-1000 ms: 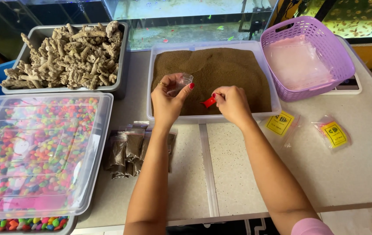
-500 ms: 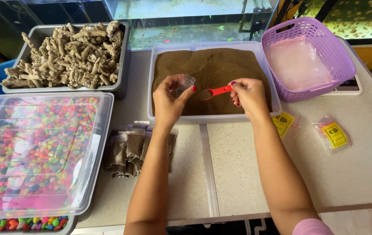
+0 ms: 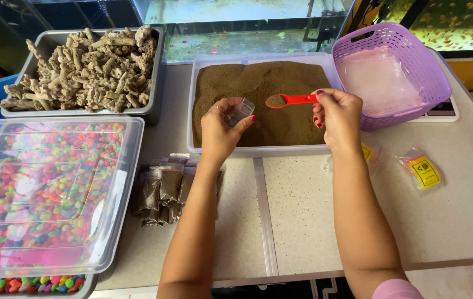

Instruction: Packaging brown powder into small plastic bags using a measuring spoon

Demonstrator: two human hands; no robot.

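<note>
Now right hand (image 3: 339,113) — red scoop (image 3: 291,100), over tray (image 3: 258,150)

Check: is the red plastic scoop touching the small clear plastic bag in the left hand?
Apart. The head view shows the red plastic scoop, held by the right hand, with brown granules visible between its bowl and the small clear plastic bag in the left hand.

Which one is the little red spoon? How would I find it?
Find the big clear tray of brown grains at the back middle of the table. Just above it, the right hand pinches the red scoop by its handle, its bowl pointing toward the left hand. It is the only bright red tool there.
</note>
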